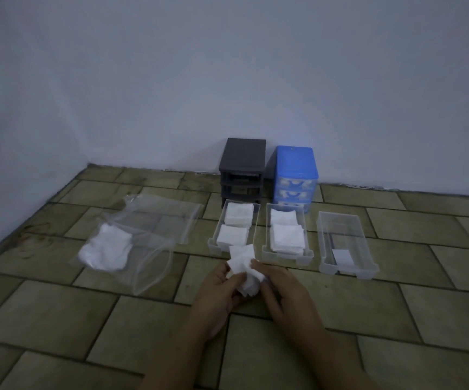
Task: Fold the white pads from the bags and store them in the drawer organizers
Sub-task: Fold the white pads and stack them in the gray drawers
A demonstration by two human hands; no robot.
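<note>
A small bunch of white pads [243, 273] sits low over the tiled floor [58, 313], pinched between the left hand [218, 291] and the right hand [279, 291], each grip curled onto the bunch. Just beyond lie three clear drawers: the left drawer [213, 237] and middle drawer [309, 249] hold stacked pads, the right drawer [368, 249] only a small slip. To the left lies a clear bag [143, 235] with more pads; a grey organizer [243, 161] and blue organizer [296, 167] stand against the wall.
</note>
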